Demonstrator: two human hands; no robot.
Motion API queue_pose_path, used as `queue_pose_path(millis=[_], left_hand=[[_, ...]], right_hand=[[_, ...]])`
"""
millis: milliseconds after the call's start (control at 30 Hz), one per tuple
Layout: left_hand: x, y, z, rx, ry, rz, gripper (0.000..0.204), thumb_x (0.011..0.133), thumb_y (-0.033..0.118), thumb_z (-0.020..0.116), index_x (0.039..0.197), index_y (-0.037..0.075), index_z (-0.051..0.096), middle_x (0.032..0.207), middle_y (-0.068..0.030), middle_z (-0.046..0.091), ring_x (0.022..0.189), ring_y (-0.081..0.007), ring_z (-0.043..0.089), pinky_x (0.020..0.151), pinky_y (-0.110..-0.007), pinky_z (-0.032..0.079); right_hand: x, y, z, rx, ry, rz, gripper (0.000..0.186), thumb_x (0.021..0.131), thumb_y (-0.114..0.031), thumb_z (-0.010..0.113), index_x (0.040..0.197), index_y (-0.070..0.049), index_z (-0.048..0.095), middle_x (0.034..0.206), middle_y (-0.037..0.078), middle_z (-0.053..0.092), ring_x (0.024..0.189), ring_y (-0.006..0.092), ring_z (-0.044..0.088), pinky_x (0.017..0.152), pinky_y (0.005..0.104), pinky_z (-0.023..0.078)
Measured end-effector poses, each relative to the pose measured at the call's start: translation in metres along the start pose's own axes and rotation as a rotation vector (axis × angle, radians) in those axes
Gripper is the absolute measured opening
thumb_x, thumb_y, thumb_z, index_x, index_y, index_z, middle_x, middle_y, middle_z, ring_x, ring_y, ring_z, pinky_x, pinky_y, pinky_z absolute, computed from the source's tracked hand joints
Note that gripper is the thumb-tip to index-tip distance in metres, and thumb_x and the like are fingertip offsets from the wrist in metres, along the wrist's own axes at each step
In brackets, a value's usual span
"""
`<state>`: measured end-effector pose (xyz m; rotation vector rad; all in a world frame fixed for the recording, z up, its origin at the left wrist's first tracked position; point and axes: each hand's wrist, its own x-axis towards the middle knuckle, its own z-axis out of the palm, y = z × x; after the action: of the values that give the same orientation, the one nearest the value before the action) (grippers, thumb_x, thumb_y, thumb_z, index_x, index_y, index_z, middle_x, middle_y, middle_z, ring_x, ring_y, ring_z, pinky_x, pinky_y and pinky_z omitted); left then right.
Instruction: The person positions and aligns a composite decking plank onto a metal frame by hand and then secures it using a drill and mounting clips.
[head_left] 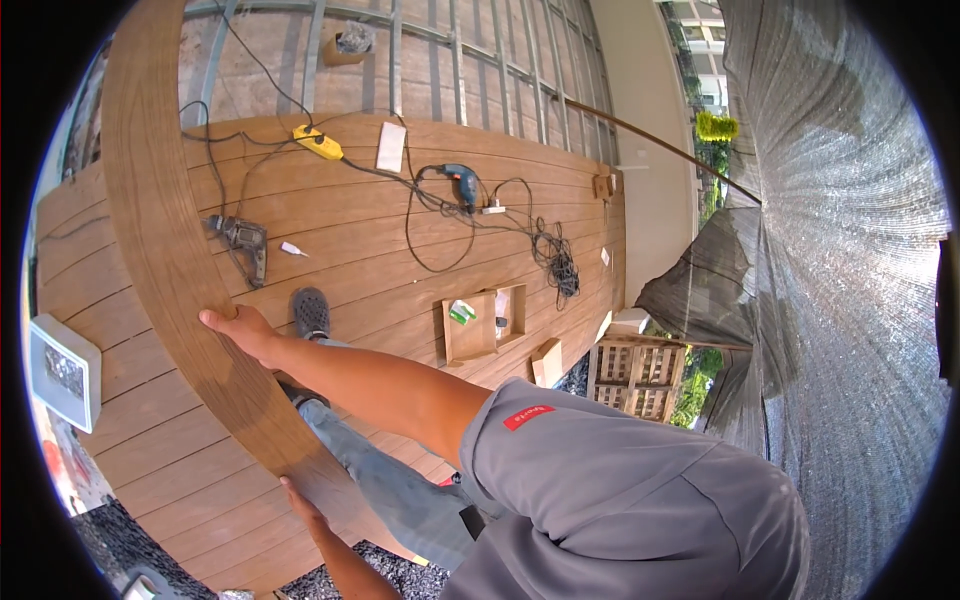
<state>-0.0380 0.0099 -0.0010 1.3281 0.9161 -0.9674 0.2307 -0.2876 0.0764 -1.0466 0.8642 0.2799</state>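
Observation:
A long brown wood-grain decking board [165, 215] runs from the top of the head view down towards my body, bending with the lens. My right hand [243, 335] grips its near edge, thumb lying on the top face and the other fingers hidden. Lower down, my left hand [303, 500] holds the same board by its edge close to the near end. Only part of that hand shows, its fingers mostly out of sight. The board sits above the laid deck [350, 240], over part of its planks.
Beyond the board lie a dark drill [240, 243], a blue drill [460, 185], a yellow power socket [318, 142] and tangled black cable [558, 268]. An open cardboard box [470, 340] stands nearer. Metal joists [458, 70] are exposed at the far side; a white bin [65, 372] is left.

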Motion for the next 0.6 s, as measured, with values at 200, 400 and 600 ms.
queue_pose_path(millis=[200, 400, 600], left_hand=[[0.000, 0.001, 0.003, -0.011, 0.000, -0.025, 0.082, 0.093, 0.059, 0.048, 0.141, -0.007, 0.037, 0.142, -0.0159, 0.044, 0.128, -0.0276, 0.044, 0.108, -0.035, 0.032], [-0.001, -0.004, 0.004, -0.027, -0.001, 0.011, 0.079, 0.094, 0.057, 0.048, 0.139, -0.007, 0.040, 0.139, -0.0159, 0.047, 0.126, -0.0268, 0.045, 0.108, -0.035, 0.033], [-0.006, -0.005, 0.003, -0.027, 0.033, 0.046, 0.075, 0.095, 0.056, 0.047, 0.136, -0.007, 0.045, 0.137, -0.0159, 0.050, 0.125, -0.0269, 0.046, 0.108, -0.035, 0.033]], right_hand=[[0.004, 0.000, -0.004, 0.043, -0.049, 0.003, 0.065, 0.087, -0.050, 0.066, 0.120, 0.005, 0.057, 0.110, 0.011, 0.065, 0.100, 0.0174, 0.061, 0.084, 0.0318, 0.049], [0.003, 0.002, -0.002, 0.003, -0.048, 0.037, 0.064, 0.087, -0.050, 0.066, 0.119, 0.004, 0.058, 0.109, 0.009, 0.065, 0.101, 0.0172, 0.061, 0.085, 0.0324, 0.050], [-0.002, -0.005, 0.000, 0.102, -0.085, 0.023, 0.068, 0.086, -0.050, 0.067, 0.123, 0.005, 0.054, 0.113, 0.011, 0.063, 0.103, 0.0179, 0.061, 0.086, 0.0326, 0.050]])
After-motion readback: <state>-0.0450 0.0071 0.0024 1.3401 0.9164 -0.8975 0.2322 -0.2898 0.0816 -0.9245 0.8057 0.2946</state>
